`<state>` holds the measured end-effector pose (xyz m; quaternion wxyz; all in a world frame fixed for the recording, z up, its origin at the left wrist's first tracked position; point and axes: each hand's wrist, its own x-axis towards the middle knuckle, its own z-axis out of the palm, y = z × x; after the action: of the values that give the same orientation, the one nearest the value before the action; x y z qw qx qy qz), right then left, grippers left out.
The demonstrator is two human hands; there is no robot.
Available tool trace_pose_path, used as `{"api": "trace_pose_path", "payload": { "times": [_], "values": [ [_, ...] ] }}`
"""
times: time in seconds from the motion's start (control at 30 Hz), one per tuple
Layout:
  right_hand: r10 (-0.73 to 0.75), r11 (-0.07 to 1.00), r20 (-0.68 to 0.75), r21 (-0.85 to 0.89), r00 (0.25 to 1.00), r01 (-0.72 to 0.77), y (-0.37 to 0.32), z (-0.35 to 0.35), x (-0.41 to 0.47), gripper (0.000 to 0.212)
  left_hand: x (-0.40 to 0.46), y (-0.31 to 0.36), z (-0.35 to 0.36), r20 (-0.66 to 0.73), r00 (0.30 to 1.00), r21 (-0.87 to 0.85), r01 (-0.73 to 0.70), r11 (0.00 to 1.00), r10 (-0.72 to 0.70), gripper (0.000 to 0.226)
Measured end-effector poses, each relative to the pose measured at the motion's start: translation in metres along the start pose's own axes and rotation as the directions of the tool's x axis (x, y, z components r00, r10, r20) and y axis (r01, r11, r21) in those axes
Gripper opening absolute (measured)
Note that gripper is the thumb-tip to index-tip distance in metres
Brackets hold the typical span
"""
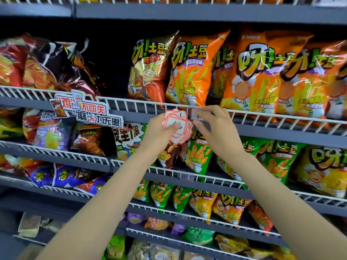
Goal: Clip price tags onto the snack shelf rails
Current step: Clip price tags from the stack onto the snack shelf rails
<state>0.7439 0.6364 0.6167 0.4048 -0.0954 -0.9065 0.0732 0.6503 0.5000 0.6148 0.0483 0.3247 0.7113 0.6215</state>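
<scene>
My left hand (159, 132) grips a fanned stack of white price tags with red borders (178, 126), thumb pressed on the top tag. My right hand (216, 126) pinches a single price tag (195, 115) against the white wire rail (131, 105) of the upper snack shelf, just below the orange chip bags. Its fingers cover the tag's right part. A clear plastic tag holder (185, 176) hangs on the rail one shelf lower, with no tag visible in it.
Orange chip bags (262, 76) and a brown bag (150, 72) stand behind the rail. A cut-out promo sign (86, 111) is fixed to the rail at left. Green and yellow bags (272, 160) fill the lower shelves.
</scene>
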Motion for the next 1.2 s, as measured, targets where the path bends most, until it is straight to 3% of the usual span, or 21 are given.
{"api": "trace_pose_path", "payload": {
  "times": [0.13,0.3,0.6,0.77,1.0,1.2],
  "values": [
    [0.109,0.967,0.096,0.220,0.989,-0.128,-0.034,0.003,0.003,0.031,-0.009,-0.003,-0.021,0.047,0.999,-0.026,-0.006,1.000,0.007,0.020],
    [0.199,0.836,0.210,0.473,0.957,-0.278,-0.095,0.036,0.018,0.026,-0.015,-0.021,-0.085,0.089,0.995,-0.044,-0.044,0.998,0.048,0.029],
    [0.264,0.806,0.205,0.489,0.943,-0.332,-0.247,0.137,0.055,0.009,0.001,-0.082,-0.260,0.074,0.997,-0.006,-0.034,0.999,0.034,0.028],
    [0.257,0.845,0.222,0.420,0.940,-0.330,-0.321,0.181,0.077,0.017,0.011,-0.106,-0.341,0.040,0.998,-0.037,-0.057,0.998,0.058,0.017],
    [0.275,0.739,0.261,0.559,0.926,-0.377,-0.369,0.216,0.111,0.016,0.033,-0.121,-0.405,-0.031,0.997,-0.103,-0.071,0.992,0.068,0.016],
    [0.252,0.684,0.339,0.600,0.906,-0.415,-0.393,0.255,0.144,0.013,0.060,-0.137,-0.448,-0.143,0.986,0.013,-0.081,0.997,0.082,0.022]
  ]
}}
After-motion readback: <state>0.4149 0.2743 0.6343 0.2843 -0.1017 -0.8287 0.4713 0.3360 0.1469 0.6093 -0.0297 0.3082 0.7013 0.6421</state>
